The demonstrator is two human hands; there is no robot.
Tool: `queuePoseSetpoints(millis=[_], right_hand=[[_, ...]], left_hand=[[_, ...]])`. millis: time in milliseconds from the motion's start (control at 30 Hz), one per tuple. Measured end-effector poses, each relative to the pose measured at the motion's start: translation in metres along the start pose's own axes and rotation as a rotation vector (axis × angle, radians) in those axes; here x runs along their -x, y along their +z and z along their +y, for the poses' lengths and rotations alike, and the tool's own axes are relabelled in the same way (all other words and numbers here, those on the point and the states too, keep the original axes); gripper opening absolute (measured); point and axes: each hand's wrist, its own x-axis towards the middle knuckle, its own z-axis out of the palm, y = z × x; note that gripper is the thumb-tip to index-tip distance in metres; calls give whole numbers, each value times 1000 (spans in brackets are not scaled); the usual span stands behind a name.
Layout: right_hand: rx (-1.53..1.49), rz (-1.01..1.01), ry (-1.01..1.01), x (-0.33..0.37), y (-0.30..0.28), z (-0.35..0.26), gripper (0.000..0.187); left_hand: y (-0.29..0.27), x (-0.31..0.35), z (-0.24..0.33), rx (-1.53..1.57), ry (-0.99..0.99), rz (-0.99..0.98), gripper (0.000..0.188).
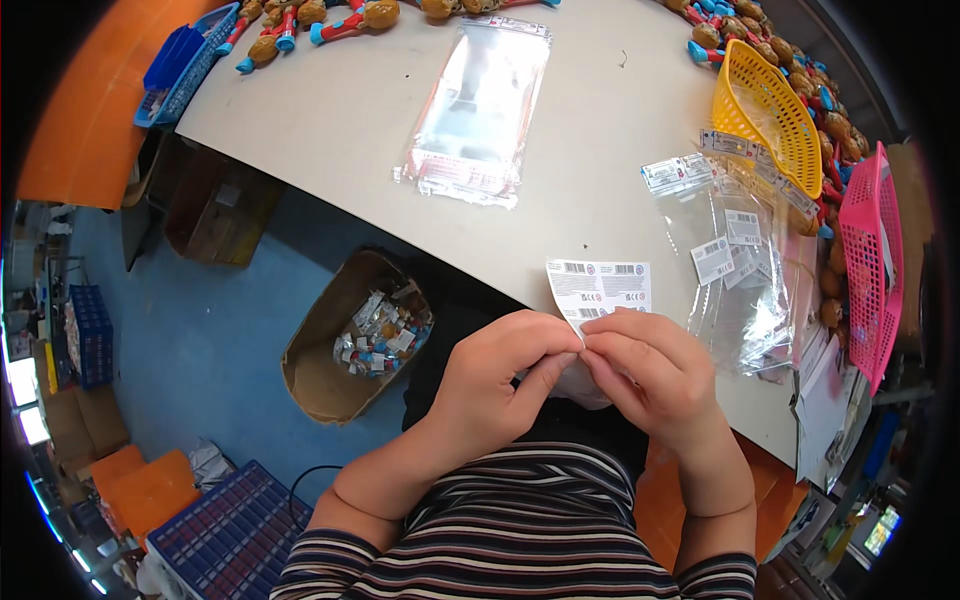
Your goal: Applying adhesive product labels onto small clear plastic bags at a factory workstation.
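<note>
Near the table's front edge, a white sheet of printed labels (600, 287) is pinched between my two hands. My left hand (505, 375) closes thumb and forefinger on its left edge. My right hand (650, 370) grips the same sheet just beside, fingertips almost touching the left ones. The lower part of the sheet is hidden behind my fingers. To the right lie clear plastic bags (735, 290) with several small white labels (713, 260) on them. Farther back rests a stack of clear bags (485, 110) with printed headers.
A yellow basket (735, 80) and a pink basket (870, 270) stand at the right, by a pile of brown-headed toys (780, 45). More toys (290, 25) and a blue basket (195, 75) are at the far left. A carton (310, 375) of packed pieces stands on the floor.
</note>
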Motion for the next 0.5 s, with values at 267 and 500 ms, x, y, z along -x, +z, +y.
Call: queuePoseSetpoints(millis=[267,500], right_hand=[[222,0,-226,-3,0,1,22],[-5,90,-26,5,7,6,17]], left_hand=[[5,3,-5,-82,109,32,12],[8,3,0,-25,22,34,11]])
